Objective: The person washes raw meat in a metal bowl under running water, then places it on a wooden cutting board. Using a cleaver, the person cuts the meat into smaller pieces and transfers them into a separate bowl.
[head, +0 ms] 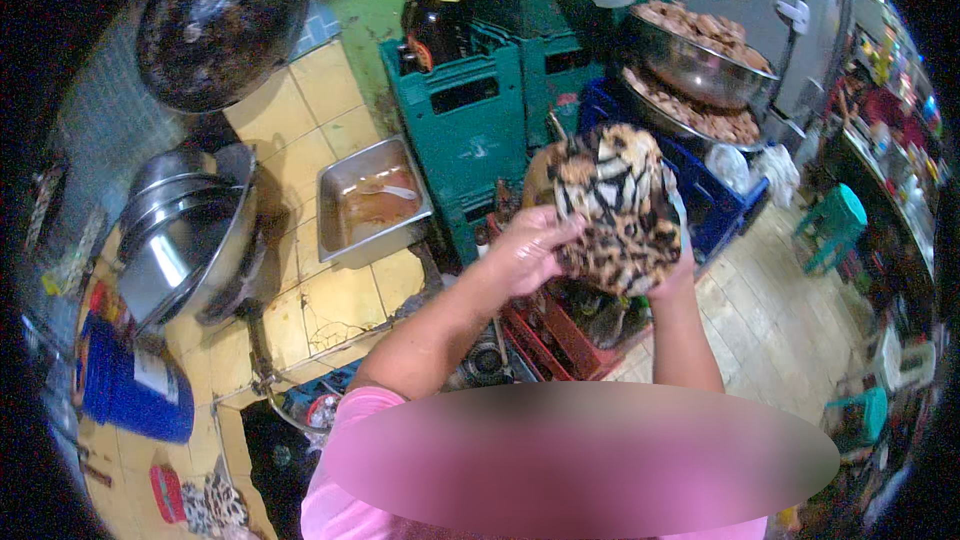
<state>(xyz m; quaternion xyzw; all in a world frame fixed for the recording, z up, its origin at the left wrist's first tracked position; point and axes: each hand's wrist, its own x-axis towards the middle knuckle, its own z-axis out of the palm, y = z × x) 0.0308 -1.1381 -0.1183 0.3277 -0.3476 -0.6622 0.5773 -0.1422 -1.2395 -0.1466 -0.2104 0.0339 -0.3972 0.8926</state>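
Observation:
A leopard-print cloth [619, 217] is held up in front of me, bunched into a thick, rounded bundle. My left hand [534, 249] pinches its left edge with thumb and fingers. My right hand [673, 279] supports it from the lower right, and most of those fingers are hidden behind the fabric. Below the cloth stands a red plastic crate [559, 341] with items inside that I cannot make out. To the left, a rectangular steel pan [327, 219] with brownish liquid and a white spoon [397, 193] rests on the yellow-tiled counter [330, 304].
Stacked metal basins [191, 255], a blackened round pan [225, 26] and a blue bucket [131, 390] occupy the left. Green crates [476, 120] hold brown bottles [435, 26]. Basins of meat pieces [705, 75] stand above a blue crate [701, 199]. A green stool [832, 229] stands right.

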